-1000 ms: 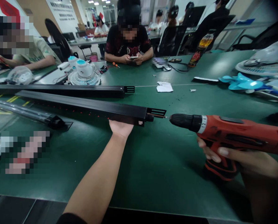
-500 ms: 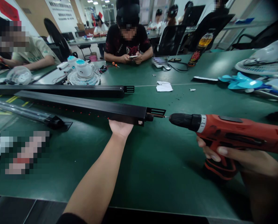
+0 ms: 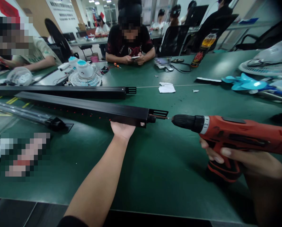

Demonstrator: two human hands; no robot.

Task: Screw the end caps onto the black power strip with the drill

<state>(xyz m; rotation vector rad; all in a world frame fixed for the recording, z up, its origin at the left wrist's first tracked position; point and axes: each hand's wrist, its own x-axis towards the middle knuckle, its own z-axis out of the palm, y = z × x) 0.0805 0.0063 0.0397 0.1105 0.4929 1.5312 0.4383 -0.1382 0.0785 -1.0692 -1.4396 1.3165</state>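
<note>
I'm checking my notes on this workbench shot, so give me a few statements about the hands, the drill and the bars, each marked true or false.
1. The right hand grips a red drill. True.
2. The drill's bit meets the end of the near black bar. True.
3. The left hand rests flat on the green table, away from the bar. False: it holds the bar from below.
4. Only one black bar is there. False: a second black bar lies behind.
</note>
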